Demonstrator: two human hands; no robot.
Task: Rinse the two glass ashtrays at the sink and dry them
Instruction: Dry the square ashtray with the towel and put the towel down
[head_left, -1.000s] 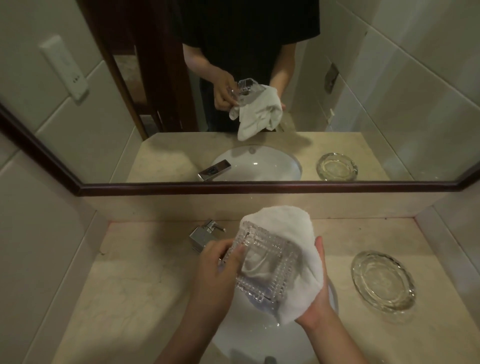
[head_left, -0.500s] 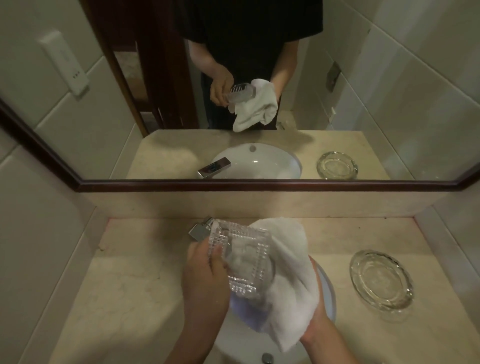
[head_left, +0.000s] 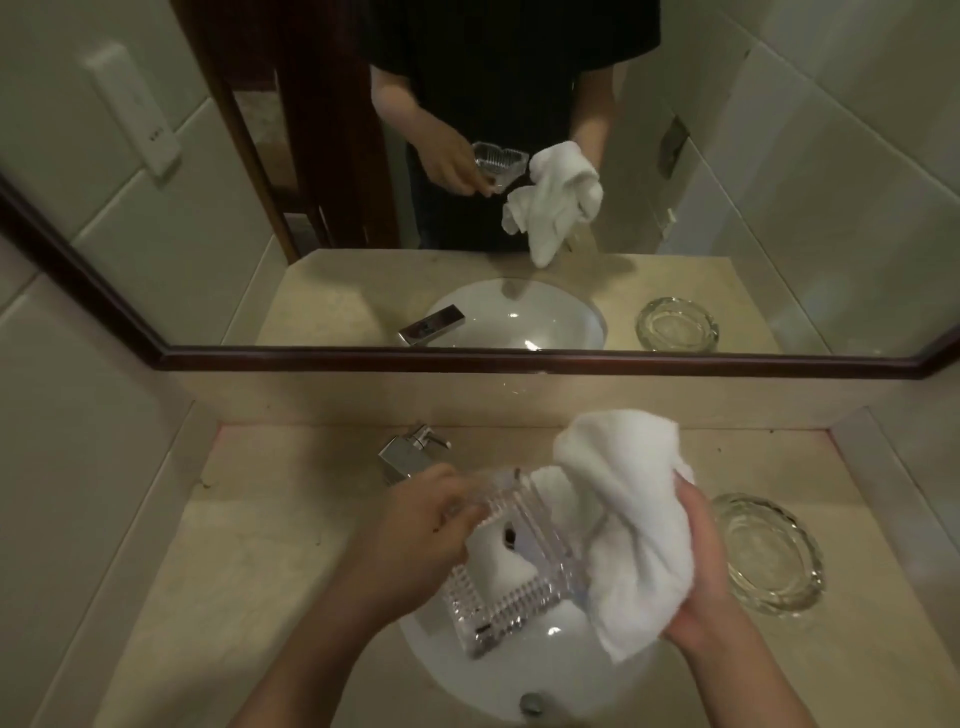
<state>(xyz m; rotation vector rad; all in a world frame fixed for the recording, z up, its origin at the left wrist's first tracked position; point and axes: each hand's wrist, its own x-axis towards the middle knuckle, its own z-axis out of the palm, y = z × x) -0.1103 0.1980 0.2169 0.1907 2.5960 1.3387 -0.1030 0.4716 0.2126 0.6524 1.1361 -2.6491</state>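
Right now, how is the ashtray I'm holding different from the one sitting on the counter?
Shape: the held ashtray is square with ribbed, cut edges; the counter ashtray is round with a scalloped rim.
Pose: the held ashtray is tilted in the left hand over the sink, next to the white towel gripped by the right hand; the counter ashtray lies flat, untouched, on the counter to the right.
Both are clear glass.

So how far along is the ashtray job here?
Done, apparently: the round glass ashtray sits on the counter. In hand: left hand holds the square cut-glass ashtray over the sink, right hand grips the white towel beside it. Left: finish drying it, set it down.
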